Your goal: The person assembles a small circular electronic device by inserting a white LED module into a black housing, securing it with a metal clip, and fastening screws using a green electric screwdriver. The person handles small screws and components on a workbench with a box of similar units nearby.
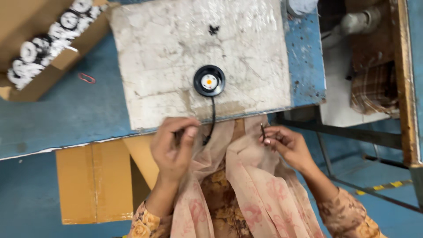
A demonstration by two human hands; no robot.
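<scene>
A round black light fitting [209, 80] with a white disc and orange centre lies on a white worn board [176, 53]. Its black cable [213, 117] runs down over the board's near edge. My left hand [175, 147] is at the bench edge just left of the cable end, fingers curled; whether it grips anything I cannot tell. My right hand [286, 143] pinches a small thin dark part [263, 130] between thumb and fingers, to the right of the cable.
A cardboard box [39, 48] with several white and black round fittings sits at the top left on the blue bench [66, 114]. A red rubber band [87, 78] lies near it. Another carton [94, 183] stands below the bench. Metal frame and pipe at right.
</scene>
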